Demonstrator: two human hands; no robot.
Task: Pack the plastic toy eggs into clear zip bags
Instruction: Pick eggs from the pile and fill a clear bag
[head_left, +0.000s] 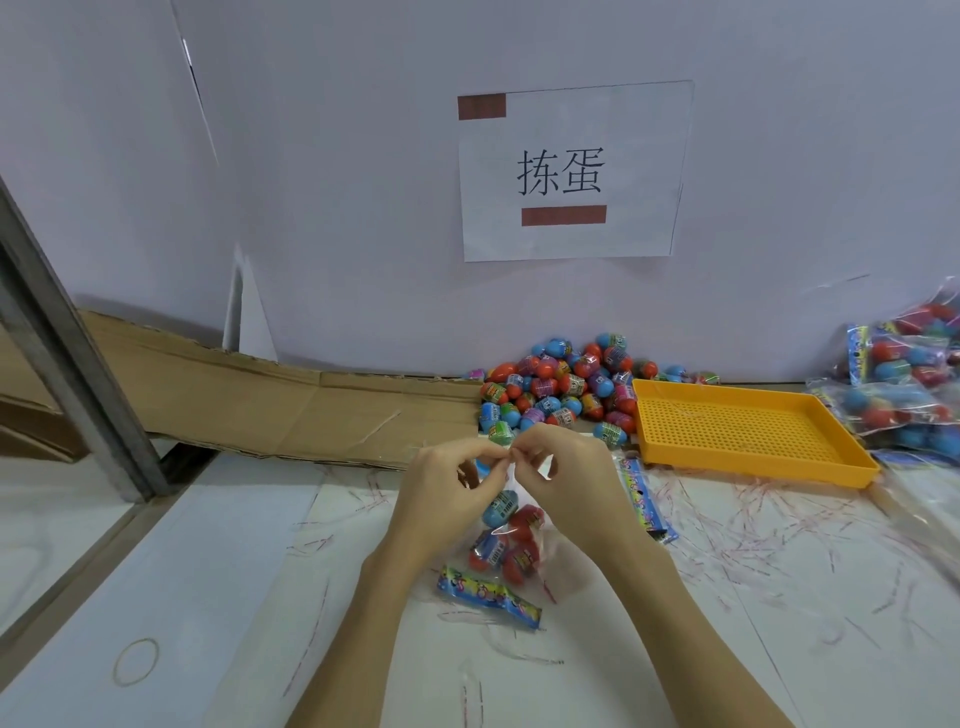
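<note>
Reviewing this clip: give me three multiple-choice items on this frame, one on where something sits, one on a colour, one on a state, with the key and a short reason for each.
1. Where is the loose pile of toy eggs?
A. Inside the tray
B. Against the back wall, left of the tray
C. On the cardboard at far left

2. What colour is the perforated tray?
A. Yellow-orange
B. Green
C. White

3. What are the hands doing to the clear bag?
A. Lying flat beside it
B. Both pinching its top edge
C. Only one touches it

Key: 1 B, the pile lies at the wall beside the tray's left rim. 2 A, the tray is plainly yellow-orange. 3 B, the left hand and the right hand meet in a fingertip grip at the bag's top, eggs inside below.
</note>
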